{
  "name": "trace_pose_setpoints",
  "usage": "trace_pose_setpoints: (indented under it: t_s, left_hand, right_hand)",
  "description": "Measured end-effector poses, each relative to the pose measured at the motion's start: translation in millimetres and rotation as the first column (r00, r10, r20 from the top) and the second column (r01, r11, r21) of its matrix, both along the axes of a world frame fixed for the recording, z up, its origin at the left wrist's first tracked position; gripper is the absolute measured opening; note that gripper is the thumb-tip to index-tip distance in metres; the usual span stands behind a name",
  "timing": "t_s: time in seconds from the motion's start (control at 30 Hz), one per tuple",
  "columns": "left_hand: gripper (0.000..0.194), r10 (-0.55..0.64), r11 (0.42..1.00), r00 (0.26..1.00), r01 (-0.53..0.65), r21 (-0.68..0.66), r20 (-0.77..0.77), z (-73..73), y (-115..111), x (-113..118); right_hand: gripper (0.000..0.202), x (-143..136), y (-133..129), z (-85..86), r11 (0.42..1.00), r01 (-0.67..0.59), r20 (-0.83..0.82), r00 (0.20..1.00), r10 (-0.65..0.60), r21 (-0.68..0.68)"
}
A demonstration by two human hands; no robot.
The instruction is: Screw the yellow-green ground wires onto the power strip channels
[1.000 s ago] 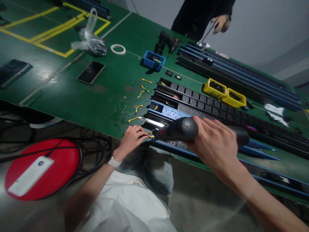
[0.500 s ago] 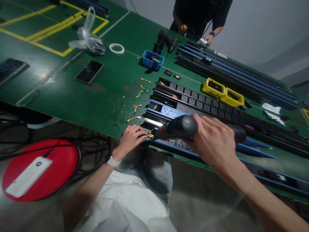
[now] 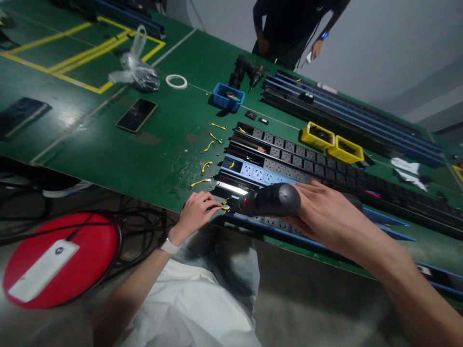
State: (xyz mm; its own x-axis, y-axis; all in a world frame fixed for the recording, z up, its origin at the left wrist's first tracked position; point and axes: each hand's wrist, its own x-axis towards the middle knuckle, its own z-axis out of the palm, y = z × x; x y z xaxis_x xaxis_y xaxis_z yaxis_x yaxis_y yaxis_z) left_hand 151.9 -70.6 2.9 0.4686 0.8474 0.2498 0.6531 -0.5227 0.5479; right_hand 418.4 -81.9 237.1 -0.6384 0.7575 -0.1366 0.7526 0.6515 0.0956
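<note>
My right hand [image 3: 321, 212] is wrapped round a black cordless screwdriver [image 3: 271, 200], which points left over the end of the nearest socket strip [image 3: 269, 221]. My left hand [image 3: 198, 210] pinches a short yellow wire [image 3: 224, 207] at that same end, close to the tool's tip. The exact contact of the bit is too small to tell. Beyond lie a light blue socket strip [image 3: 257, 171] and several black socket strips [image 3: 289, 144]. Left of their ends, several loose yellow wires [image 3: 200, 182] rest on the green table [image 3: 159, 159].
A blue bin [image 3: 227, 98], another power drill [image 3: 256, 77], two yellow bins [image 3: 345, 150] and a tape roll [image 3: 176, 81] stand farther back. Phones [image 3: 136, 115] and a plastic bag [image 3: 139, 72] lie left. Across the table stands a person [image 3: 285, 33]. A red stool [image 3: 94, 250] holds a white power strip [image 3: 43, 272].
The screwdriver and my right hand have shifted slightly down and right. My left hand keeps its pinch. The person opposite has drawn their hands back from the far strips.
</note>
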Motion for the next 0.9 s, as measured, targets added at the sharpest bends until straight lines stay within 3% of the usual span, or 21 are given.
trace_pose_setpoints:
  t_s: [0.23, 0.47, 0.6, 0.7, 0.9]
  left_hand:
    - [0.022, -0.012, 1.000, 1.000, 0.012, 0.021, -0.013, 0.2, 0.0, -0.7]
    - [0.021, -0.014, 1.000, 1.000, 0.014, 0.012, -0.015, -0.3, 0.1, -0.6]
    - [0.020, -0.012, 1.000, 1.000, 0.012, 0.010, 0.000, -1.8, -0.6, -0.7]
    - [0.019, -0.007, 1.000, 1.000, 0.007, 0.009, 0.003, -1.4, -0.9, -0.6]
    - [0.021, -0.015, 1.000, 1.000, 0.015, 0.009, -0.008, -0.3, -0.7, -0.7]
  right_hand:
    - [0.029, -18.4, -10.1, 0.6, 0.987, -0.001, 0.102, 0.995, -0.015, 0.160]
    - [0.020, -20.2, -14.8, 1.0, 0.991, 0.098, 0.196, 0.974, -0.115, 0.092]
    - [0.045, -23.1, -16.0, 0.8, 0.980, 0.174, 0.194, 0.962, -0.190, 0.093]
    - [0.058, -24.8, -16.7, -3.7, 0.954, 0.245, 0.175, 0.946, -0.274, 0.171]
    - [0.026, -24.7, -19.8, -13.6, 0.906, 0.236, 0.150, 0.941, -0.303, 0.352]
